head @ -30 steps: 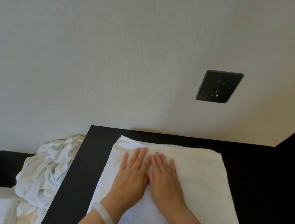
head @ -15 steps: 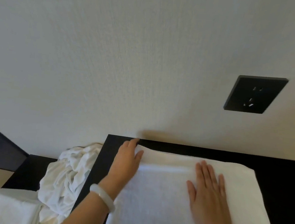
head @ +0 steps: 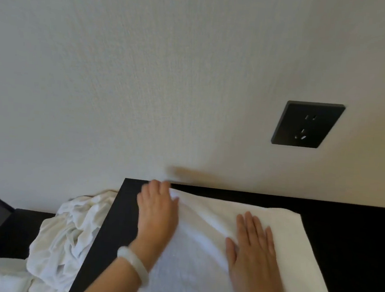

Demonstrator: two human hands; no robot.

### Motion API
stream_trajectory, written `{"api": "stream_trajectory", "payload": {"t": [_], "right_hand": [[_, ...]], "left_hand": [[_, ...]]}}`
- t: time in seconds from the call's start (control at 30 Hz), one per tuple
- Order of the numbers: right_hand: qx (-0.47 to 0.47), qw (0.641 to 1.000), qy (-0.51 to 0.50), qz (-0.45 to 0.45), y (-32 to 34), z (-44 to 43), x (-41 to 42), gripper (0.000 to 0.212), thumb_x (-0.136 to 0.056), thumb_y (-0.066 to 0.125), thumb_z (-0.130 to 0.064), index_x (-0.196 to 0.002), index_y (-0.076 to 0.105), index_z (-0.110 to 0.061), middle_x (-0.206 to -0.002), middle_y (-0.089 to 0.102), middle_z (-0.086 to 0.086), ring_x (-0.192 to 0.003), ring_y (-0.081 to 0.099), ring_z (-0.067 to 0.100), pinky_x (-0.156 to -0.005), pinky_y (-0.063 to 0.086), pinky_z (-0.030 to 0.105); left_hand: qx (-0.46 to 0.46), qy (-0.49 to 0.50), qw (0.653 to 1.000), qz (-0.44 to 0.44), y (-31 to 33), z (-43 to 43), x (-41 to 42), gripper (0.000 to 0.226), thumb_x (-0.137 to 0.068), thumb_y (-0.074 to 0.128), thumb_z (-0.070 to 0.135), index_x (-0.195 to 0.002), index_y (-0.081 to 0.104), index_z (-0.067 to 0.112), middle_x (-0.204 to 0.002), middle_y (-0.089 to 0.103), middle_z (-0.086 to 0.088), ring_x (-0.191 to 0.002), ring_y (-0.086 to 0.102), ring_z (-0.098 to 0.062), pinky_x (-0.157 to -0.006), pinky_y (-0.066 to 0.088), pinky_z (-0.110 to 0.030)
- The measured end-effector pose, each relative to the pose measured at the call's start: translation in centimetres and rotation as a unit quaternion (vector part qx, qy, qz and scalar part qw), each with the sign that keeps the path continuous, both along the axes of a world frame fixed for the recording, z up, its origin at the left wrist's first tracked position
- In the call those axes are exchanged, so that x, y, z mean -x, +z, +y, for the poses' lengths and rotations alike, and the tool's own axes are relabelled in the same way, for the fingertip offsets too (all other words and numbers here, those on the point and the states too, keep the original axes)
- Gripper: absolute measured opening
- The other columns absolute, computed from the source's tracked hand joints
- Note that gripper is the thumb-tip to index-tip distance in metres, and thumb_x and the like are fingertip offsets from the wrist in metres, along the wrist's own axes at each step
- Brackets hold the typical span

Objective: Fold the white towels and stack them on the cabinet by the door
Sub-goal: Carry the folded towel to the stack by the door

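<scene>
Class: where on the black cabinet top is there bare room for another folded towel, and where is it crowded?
Widest bare patch: the cabinet top right of the white towel. Thin strips lie between towel and wall, and along the left edge. Crowded: the middle, where the left hand grips the towel's corner and the right hand presses it.

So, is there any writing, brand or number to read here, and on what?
None readable. The black square wall socket shows only plug slots. The flat white terry towel, the crumpled white cloth beside the black cabinet and the pale bangle show no label or print.
</scene>
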State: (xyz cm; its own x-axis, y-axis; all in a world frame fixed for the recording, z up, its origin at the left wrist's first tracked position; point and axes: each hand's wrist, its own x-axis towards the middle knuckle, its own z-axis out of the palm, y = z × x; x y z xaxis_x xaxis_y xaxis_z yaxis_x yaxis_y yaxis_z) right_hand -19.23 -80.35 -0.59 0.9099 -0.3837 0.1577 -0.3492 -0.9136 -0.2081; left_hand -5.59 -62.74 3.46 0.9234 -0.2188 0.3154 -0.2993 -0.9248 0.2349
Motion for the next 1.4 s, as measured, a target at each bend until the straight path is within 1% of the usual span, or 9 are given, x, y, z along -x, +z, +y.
{"api": "stream_trajectory", "payload": {"t": [0.1,0.2,0.4,0.6,0.77,0.9,1.1,1.27,1.4], "right_hand": [[-0.008,0.999,0.007,0.032,0.4,0.1,-0.1,0.08,-0.101,0.005,-0.055,-0.141,0.054,-0.006,-0.148,0.049,0.016,-0.137,0.047,0.032,-0.115,0.023,0.051],[-0.003,0.998,0.022,0.06,-0.1,-1.4,-0.2,0.083,-0.099,0.006,-0.063,-0.146,0.047,-0.009,-0.152,0.043,0.014,-0.142,0.039,0.029,-0.115,0.019,0.049],[-0.039,0.99,-0.046,0.129,2.0,-7.4,-0.5,0.099,-0.072,-0.021,-0.074,-0.156,-0.017,-0.023,-0.163,-0.022,-0.004,-0.149,-0.022,0.012,-0.122,-0.014,0.041],[0.012,0.986,0.129,0.103,1.1,-6.5,-0.2,0.092,-0.084,-0.013,-0.076,-0.158,0.002,-0.024,-0.164,-0.007,-0.006,-0.152,-0.008,0.014,-0.119,-0.017,0.035],[-0.03,0.987,-0.068,0.144,1.9,-13.1,0.1,0.074,-0.1,0.011,-0.06,-0.158,-0.007,-0.019,-0.166,-0.009,0.003,-0.153,-0.009,0.015,-0.124,-0.008,0.038],[0.01,0.999,0.038,0.018,1.7,-10.8,1.1,0.068,-0.103,0.021,-0.049,-0.156,0.019,-0.007,-0.163,0.017,0.006,-0.152,0.015,0.021,-0.123,0.005,0.037],[-0.254,0.938,-0.214,-0.103,3.6,-13.0,0.1,0.035,-0.099,0.058,-0.029,-0.119,0.062,-0.002,-0.117,0.059,0.015,-0.112,0.055,0.032,-0.091,0.046,0.039],[-0.374,0.882,-0.257,-0.13,4.0,-14.0,-2.0,0.008,-0.086,0.073,-0.012,-0.092,0.067,-0.012,-0.092,0.066,0.006,-0.09,0.064,0.026,-0.071,0.045,0.028],[-0.416,0.846,-0.26,-0.209,3.2,-14.0,-1.6,0.022,-0.082,0.071,0.005,-0.086,0.066,-0.017,-0.089,0.066,0.003,-0.089,0.064,0.022,-0.068,0.045,0.023]], "left_hand": [[-0.003,-0.1,0.994,0.036,-2.4,-1.9,5.5,0.049,-0.095,0.041,0.044,-0.12,0.066,0.01,-0.119,0.064,-0.009,-0.108,0.064,-0.029,-0.091,0.046,-0.041],[-0.063,-0.112,0.988,0.081,-4.4,-1.9,7.1,0.066,-0.103,0.016,0.05,-0.145,0.048,0.01,-0.152,0.043,-0.009,-0.141,0.039,-0.026,-0.111,0.024,-0.048],[-0.099,-0.104,0.983,0.118,-4.7,-2.2,6.6,0.066,-0.101,0.01,0.057,-0.151,0.039,0.024,-0.158,0.033,-0.005,-0.146,0.026,-0.032,-0.109,0.016,-0.066],[-0.118,-0.108,0.977,0.139,-4.7,-2.1,6.7,0.065,-0.099,0.012,0.062,-0.151,0.037,0.031,-0.158,0.034,-0.006,-0.143,0.03,-0.041,-0.105,0.015,-0.072],[-0.108,-0.106,0.98,0.133,-4.6,-2.2,6.7,0.069,-0.096,0.0,0.066,-0.156,0.016,0.035,-0.164,0.012,-0.004,-0.15,0.008,-0.038,-0.11,0.007,-0.072],[-0.088,-0.108,0.984,0.114,-4.9,-2.0,6.8,0.072,-0.091,-0.012,0.068,-0.156,-0.003,0.037,-0.165,-0.008,0.0,-0.15,-0.01,-0.034,-0.113,0.001,-0.071],[-0.106,-0.103,0.981,0.124,-4.6,-2.2,6.9,0.068,-0.096,0.002,0.063,-0.157,0.011,0.034,-0.165,0.006,-0.002,-0.151,0.003,-0.035,-0.112,0.008,-0.072],[-0.116,-0.097,0.98,0.126,-4.6,-2.2,6.9,0.066,-0.098,0.011,0.061,-0.156,0.02,0.031,-0.164,0.016,-0.004,-0.15,0.011,-0.036,-0.11,0.014,-0.072],[-0.117,-0.1,0.98,0.124,-4.6,-2.1,7.0,0.065,-0.098,0.017,0.059,-0.155,0.025,0.029,-0.163,0.021,-0.005,-0.149,0.017,-0.036,-0.109,0.019,-0.073]]}}
